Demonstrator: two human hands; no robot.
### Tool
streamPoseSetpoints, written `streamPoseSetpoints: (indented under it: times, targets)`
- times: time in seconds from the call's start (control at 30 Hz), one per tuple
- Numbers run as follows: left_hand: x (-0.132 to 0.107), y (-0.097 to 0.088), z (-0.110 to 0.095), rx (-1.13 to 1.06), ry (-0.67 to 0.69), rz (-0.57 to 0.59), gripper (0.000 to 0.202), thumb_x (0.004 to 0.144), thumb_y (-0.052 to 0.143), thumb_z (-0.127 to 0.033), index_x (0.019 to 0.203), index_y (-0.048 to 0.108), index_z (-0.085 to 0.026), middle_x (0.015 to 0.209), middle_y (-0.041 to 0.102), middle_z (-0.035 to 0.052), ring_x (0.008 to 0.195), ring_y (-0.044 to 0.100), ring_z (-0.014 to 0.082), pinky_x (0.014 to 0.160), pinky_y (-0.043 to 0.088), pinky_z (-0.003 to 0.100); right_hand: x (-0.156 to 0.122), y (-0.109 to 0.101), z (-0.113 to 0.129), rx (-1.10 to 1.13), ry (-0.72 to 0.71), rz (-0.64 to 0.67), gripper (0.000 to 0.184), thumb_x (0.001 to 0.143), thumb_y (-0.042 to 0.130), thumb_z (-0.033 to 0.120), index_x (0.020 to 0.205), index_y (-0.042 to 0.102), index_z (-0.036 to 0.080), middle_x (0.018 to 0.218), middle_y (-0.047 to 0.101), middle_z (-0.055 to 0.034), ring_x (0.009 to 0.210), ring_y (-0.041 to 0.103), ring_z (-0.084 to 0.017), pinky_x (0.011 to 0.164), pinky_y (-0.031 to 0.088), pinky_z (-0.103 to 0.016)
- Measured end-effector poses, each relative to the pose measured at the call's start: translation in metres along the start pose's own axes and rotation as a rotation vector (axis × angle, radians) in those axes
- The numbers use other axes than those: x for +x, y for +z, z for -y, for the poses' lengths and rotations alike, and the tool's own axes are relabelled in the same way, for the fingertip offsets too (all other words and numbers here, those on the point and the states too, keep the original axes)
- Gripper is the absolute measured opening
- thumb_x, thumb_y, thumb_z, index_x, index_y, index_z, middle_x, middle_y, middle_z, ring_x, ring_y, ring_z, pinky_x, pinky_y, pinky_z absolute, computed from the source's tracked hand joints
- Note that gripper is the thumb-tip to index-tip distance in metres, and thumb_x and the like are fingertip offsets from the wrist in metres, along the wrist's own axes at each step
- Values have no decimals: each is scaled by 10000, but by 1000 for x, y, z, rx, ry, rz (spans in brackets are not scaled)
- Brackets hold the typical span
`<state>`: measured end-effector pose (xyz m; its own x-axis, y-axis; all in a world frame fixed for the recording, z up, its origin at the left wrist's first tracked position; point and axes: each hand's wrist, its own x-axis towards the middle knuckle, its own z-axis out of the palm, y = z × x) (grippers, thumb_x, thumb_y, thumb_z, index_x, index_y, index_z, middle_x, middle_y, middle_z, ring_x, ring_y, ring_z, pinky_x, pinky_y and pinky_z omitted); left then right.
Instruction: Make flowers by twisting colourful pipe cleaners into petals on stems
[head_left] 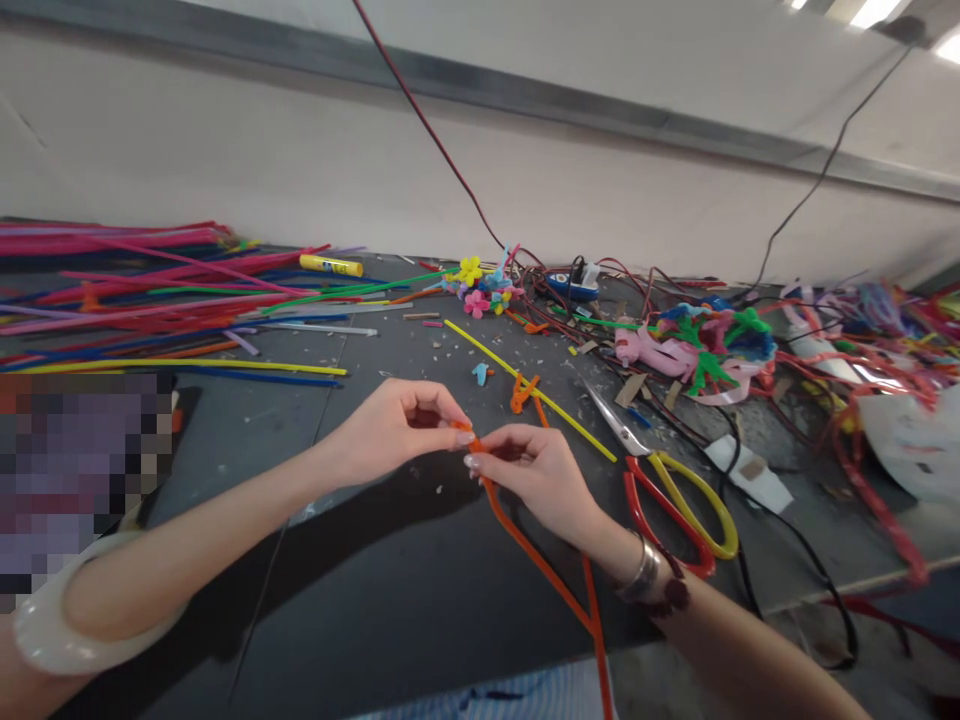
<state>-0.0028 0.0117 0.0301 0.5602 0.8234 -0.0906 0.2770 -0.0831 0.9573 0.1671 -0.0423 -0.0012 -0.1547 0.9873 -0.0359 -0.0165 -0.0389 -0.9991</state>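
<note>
A dark grey workbench [247, 450] carries the materials. A long, multicoloured spread of pipe cleaners [135, 300] lies at the far left; a tangle of pink, green and blue pipe-cleaner shapes [705, 350] lies at the right. Scissors with red and yellow handles [675, 510] rest just beside the right hand [532, 480]. The left hand [397, 430] and right hand are together, both pinching one end of an orange pipe cleaner [541, 570] between the fingertips. Its bent length runs downward from the right hand, over the bench. A small twisted orange piece [523, 393] lies across a yellow pipe cleaner [532, 390], beyond the hands.
</note>
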Motion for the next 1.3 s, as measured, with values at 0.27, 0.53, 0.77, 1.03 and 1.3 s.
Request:
streamPoseSetpoints:
  times: [0.27, 0.53, 0.77, 1.03, 1.3]
  targets:
    - [2, 2, 3, -117, -36, -9, 129, 690, 657, -221, 693, 566, -130, 631, 634, -3, 607, 577, 97, 570, 438, 192, -7, 3, -4, -282, -274, -201, 82, 708, 636, 214, 770, 675, 177, 747, 697, -40, 651, 635, -145, 604, 515, -255]
    - [2, 0, 8, -279, 7, 11, 98, 699, 657, -176, 703, 569, -136, 625, 633, -16, 602, 576, 86, 591, 436, 189, 0, -3, 1, 287, 36, 63, 181, 678, 679, 184, 854, 644, 169, 679, 654, -10, 574, 586, -92, 466, 464, -173]
    - [2, 2, 9, -388, 71, 72, 109, 689, 668, -139, 660, 564, -127, 618, 616, -21, 600, 561, 66, 583, 430, 166, 5, -12, 0, 696, 388, 372, 131, 763, 616, 243, 732, 591, 119, 559, 570, 10, 406, 451, -14, 295, 278, -69]
    - [-2, 4, 8, -320, 154, 115, 105, 710, 654, -141, 677, 555, -133, 689, 623, -7, 639, 578, 82, 613, 447, 197, 3, -11, -8, 738, 423, 481, 164, 773, 607, 274, 768, 570, 113, 517, 484, 43, 421, 430, -20, 368, 288, -104]
    - [-4, 4, 6, -172, 134, 61, 115, 694, 665, -197, 691, 569, -133, 659, 608, -11, 603, 561, 87, 569, 435, 199, -2, -8, 0, 406, 251, 369, 137, 748, 624, 251, 717, 522, 164, 491, 500, 61, 353, 406, -37, 332, 303, -141]
